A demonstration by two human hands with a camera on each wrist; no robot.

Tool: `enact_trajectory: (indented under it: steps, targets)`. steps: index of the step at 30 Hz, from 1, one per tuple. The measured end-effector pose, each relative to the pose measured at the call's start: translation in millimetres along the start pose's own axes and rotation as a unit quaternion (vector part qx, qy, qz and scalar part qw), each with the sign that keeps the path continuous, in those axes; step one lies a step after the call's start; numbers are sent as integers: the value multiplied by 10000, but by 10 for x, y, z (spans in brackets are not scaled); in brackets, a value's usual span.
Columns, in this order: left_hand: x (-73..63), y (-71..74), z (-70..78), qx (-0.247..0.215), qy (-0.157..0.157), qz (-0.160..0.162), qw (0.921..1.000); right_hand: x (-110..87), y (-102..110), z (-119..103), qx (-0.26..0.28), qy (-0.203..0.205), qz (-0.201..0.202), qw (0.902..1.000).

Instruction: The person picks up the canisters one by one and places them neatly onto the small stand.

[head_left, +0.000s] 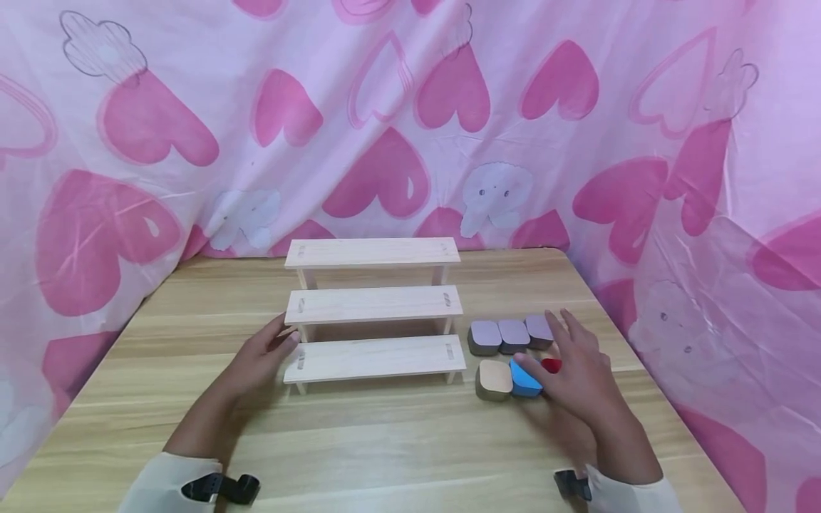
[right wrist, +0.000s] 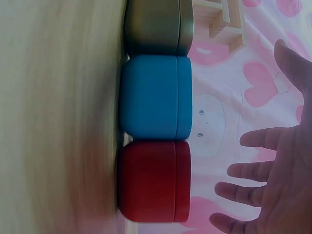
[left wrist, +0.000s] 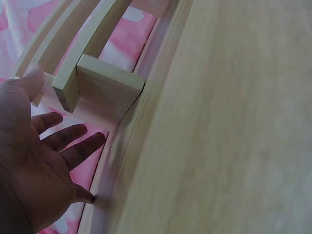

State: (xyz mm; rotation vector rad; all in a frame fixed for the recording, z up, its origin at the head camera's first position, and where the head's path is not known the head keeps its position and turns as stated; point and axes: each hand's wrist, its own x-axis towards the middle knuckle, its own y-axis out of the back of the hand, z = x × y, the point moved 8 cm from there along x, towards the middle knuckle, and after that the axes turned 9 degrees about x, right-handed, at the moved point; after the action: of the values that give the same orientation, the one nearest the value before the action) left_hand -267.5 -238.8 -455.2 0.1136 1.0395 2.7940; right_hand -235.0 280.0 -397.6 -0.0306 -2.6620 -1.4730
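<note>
A pale wooden three-step shelf (head_left: pixel 375 304) stands on the table. At its left end is my left hand (head_left: pixel 259 360); in the left wrist view that hand (left wrist: pixel 44 165) has its fingers spread beside the shelf's end (left wrist: pixel 105 80), the thumb near a step, contact unclear. My right hand (head_left: pixel 577 374) hovers with spread fingers over small rounded-square tins. The front row has a beige-topped tin (head_left: pixel 495 377), a blue tin (head_left: pixel 526 377) and a partly covered red tin (head_left: pixel 550 365). Behind them sit three lilac-topped tins (head_left: pixel 513 333). Nothing is in the right palm (right wrist: pixel 287 180).
The wood-grain table (head_left: pixel 385 442) runs under everything. A pink heart-patterned cloth (head_left: pixel 378 171) hangs behind the table and along its sides. Black straps (head_left: pixel 221 488) circle both wrists over pale sleeves.
</note>
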Motion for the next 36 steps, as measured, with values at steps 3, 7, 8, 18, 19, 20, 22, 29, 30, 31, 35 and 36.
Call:
enact_trajectory:
  steps: [3,7,8,18,19,20,22,29,30,31,35,36]
  targets:
    - [2,-11,14,-59,57,71,9999,-30,10,55,-25,-132,-74,9999]
    - [-10,38,54,-122,-156,339,9992,-54,16,108,-21,-232,-131,9996]
    - [-16,53,69,-154,-229,390,9989,-60,19,119,-29,-252,-137,9996]
    - [-65,-24,120,-385,-843,182,9955,-122,2,254,91,-378,-502,9980]
    - [-65,-27,122,-389,-851,169,9955,-125,-2,276,97,-396,-564,9976]
    - [-65,-29,123,-417,-844,138,9955,-127,-6,298,101,-422,-631,9971]
    - [-65,-33,123,-443,-827,80,9956,-128,-14,346,126,-494,-804,9955]
    - [-66,-48,131,-593,-878,-121,9943,-119,-25,487,425,-595,-1455,9866]
    - [-68,-49,128,-607,-876,-133,9942,-115,-24,493,461,-551,-1520,9858]
    - [-70,-48,125,-632,-882,-134,9940,-110,-23,504,478,-538,-1574,9849]
    - [-76,-56,104,-666,-842,-180,9941,-92,-30,540,563,-549,-1777,9809]
    - [-76,-55,103,-662,-845,-185,9941,-87,-33,548,584,-567,-1822,9799]
